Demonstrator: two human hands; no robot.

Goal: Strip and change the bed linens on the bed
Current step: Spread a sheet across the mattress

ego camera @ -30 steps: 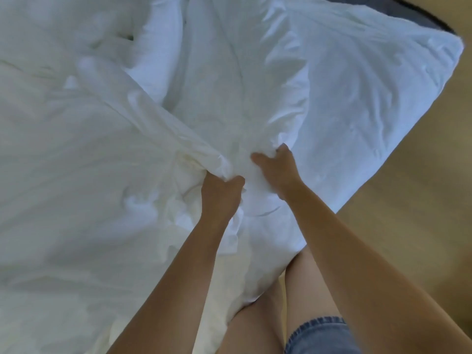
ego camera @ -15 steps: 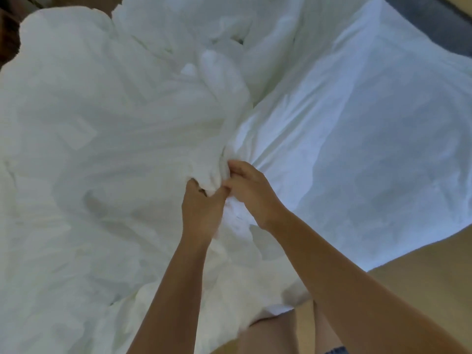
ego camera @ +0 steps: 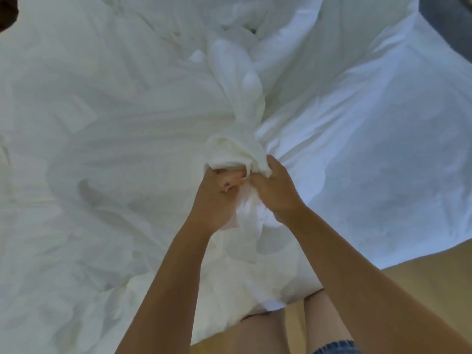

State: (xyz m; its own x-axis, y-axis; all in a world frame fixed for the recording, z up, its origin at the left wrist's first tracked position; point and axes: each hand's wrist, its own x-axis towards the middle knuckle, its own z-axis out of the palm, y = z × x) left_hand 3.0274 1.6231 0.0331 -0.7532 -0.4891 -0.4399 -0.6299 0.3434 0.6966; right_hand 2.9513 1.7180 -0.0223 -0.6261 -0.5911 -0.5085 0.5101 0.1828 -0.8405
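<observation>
Head view: your left hand (ego camera: 214,200) and right hand (ego camera: 277,192) are both clenched on the bunched white linen (ego camera: 237,149), knuckles nearly touching, above the bed (ego camera: 383,162). Its twisted length runs straight away from you, up-frame. Both hands are equally near, so I'd pull back toward yourself.

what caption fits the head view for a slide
Left hand and right hand grip a bunched twist of white bed linen over the white-sheeted bed.

Tan floor (ego camera: 421,290) lower right; grey surface (ego camera: 449,24) top right; dark brown patch (ego camera: 7,14) top left corner
</observation>
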